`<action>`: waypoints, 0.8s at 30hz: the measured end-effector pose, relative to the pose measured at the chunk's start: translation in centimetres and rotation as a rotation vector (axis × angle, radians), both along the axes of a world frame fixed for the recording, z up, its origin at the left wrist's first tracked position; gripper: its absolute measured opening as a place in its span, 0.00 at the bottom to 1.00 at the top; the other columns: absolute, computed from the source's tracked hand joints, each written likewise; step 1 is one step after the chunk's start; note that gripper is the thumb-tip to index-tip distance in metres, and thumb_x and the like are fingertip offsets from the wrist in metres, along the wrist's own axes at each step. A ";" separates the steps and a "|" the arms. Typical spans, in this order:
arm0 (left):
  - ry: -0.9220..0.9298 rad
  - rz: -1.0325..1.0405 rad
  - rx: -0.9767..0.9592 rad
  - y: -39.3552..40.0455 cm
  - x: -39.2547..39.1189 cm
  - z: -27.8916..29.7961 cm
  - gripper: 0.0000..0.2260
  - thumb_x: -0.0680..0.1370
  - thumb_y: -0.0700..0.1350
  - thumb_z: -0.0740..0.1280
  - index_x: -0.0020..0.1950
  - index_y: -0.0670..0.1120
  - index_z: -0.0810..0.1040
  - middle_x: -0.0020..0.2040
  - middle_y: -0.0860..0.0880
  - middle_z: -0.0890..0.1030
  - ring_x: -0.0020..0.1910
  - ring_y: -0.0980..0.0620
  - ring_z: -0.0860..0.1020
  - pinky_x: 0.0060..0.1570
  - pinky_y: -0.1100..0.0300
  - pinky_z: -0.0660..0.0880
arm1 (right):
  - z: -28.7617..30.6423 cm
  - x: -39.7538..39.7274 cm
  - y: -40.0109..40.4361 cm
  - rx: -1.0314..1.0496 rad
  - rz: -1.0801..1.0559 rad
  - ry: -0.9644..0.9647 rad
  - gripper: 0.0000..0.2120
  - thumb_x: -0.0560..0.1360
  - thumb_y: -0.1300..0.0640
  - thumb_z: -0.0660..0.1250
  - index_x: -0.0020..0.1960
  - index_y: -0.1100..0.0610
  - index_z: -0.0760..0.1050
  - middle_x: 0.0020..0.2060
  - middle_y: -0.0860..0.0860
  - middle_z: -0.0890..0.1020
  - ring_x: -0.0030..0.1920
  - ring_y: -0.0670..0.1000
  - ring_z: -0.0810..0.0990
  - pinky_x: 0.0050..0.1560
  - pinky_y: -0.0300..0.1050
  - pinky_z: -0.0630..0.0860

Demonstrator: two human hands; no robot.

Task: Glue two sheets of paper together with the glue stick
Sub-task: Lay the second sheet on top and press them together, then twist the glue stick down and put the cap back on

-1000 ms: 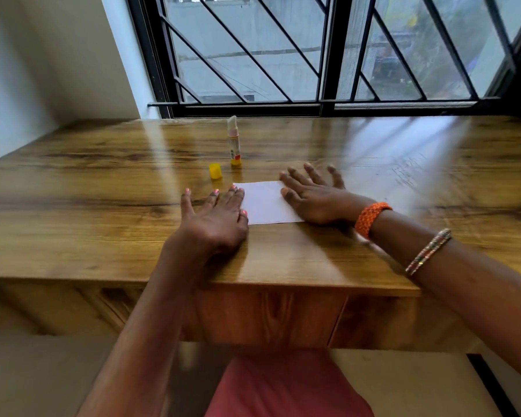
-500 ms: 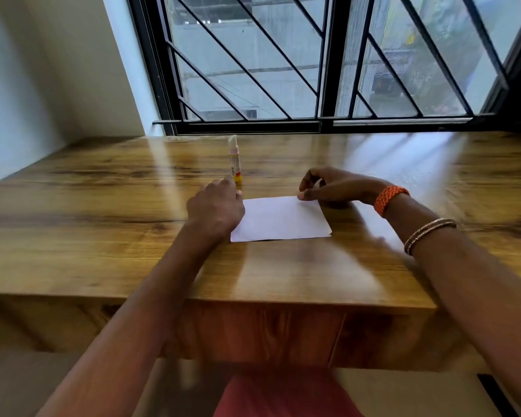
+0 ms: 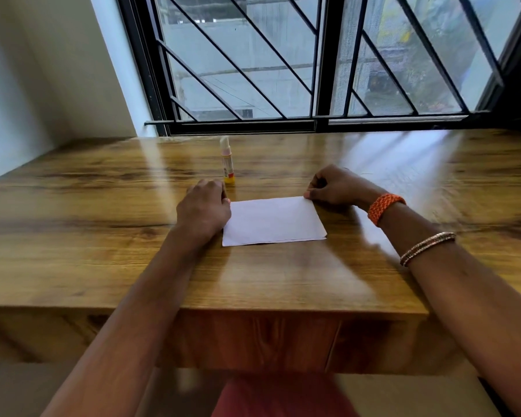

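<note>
head | white flat paper (image 3: 272, 221) | glossy wooden table (image 3: 103, 236) | left hand (image 3: 203, 210) curled

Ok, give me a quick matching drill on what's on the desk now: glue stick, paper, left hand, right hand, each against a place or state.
Things:
1. glue stick
2. paper
3. left hand
4. right hand

Places or states:
A. fingertips at the paper's far right corner
B. lying flat near the desk's front edge
C. curled at the paper's left edge
D. standing upright beyond the paper, cap off

Pairs: 1-D, 2-B, 3-C, 4-A
</note>
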State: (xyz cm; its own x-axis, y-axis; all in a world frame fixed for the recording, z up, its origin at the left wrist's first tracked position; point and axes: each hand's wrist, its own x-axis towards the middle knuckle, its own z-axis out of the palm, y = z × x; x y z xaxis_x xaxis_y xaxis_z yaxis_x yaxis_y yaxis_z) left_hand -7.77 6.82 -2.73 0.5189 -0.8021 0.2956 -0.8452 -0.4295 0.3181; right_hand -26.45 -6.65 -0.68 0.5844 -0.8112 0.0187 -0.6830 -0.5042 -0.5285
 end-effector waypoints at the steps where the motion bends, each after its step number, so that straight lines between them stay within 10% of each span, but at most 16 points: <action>1: 0.008 -0.008 -0.004 0.0 0.1 0.0 0.07 0.78 0.45 0.62 0.52 0.43 0.75 0.55 0.44 0.76 0.57 0.44 0.73 0.48 0.52 0.70 | 0.0 0.1 0.1 -0.005 -0.004 -0.006 0.06 0.75 0.54 0.68 0.43 0.56 0.76 0.40 0.52 0.78 0.40 0.49 0.75 0.33 0.37 0.67; 17: 0.284 -0.107 -0.218 0.2 -0.4 0.8 0.09 0.77 0.41 0.65 0.57 0.42 0.75 0.46 0.47 0.78 0.45 0.51 0.74 0.46 0.60 0.68 | 0.3 0.4 1.4 0.025 -0.071 -0.013 0.06 0.77 0.57 0.65 0.43 0.58 0.76 0.39 0.52 0.76 0.45 0.51 0.73 0.44 0.42 0.68; 24: 0.574 -0.132 -0.482 0.7 -0.3 1.3 0.05 0.77 0.40 0.66 0.50 0.42 0.80 0.44 0.46 0.82 0.41 0.51 0.80 0.41 0.58 0.80 | 1.0 0.1 2.1 0.228 -0.054 -0.390 0.05 0.78 0.58 0.61 0.53 0.57 0.68 0.43 0.52 0.74 0.40 0.47 0.73 0.35 0.39 0.71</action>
State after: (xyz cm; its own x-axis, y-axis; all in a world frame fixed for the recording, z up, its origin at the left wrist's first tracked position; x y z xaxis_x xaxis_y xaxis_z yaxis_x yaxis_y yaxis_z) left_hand -8.06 7.52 -1.39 0.6058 -0.7184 0.3420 -0.5253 -0.0384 0.8500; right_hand -26.33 -4.59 0.27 0.5259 -0.8493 0.0458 -0.4333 -0.3138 -0.8449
